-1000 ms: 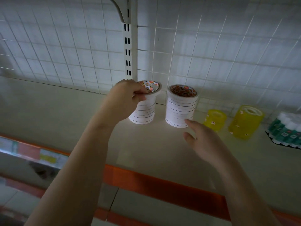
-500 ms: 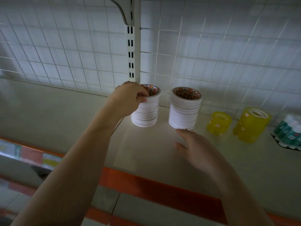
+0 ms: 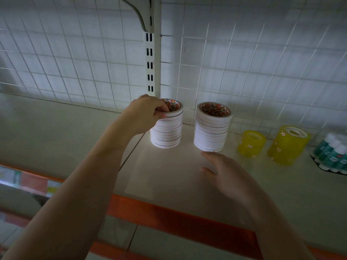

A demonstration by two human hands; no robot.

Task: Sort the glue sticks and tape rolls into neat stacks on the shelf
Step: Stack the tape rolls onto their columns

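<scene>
Pinching the top roll of the left white tape stack [image 3: 166,128], the left hand [image 3: 145,113] should square it gently; the right hand [image 3: 223,173] hovers spread, in front of the right white tape stack [image 3: 212,128].

Both forearms are bare to the frame edge, the left hand [image 3: 145,114] and right hand [image 3: 228,176] ungloved.

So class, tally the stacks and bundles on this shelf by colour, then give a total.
White tape stacks: 2
Yellow tape stacks: 2
Green glue stick bundle: 1
Total: 5
</scene>
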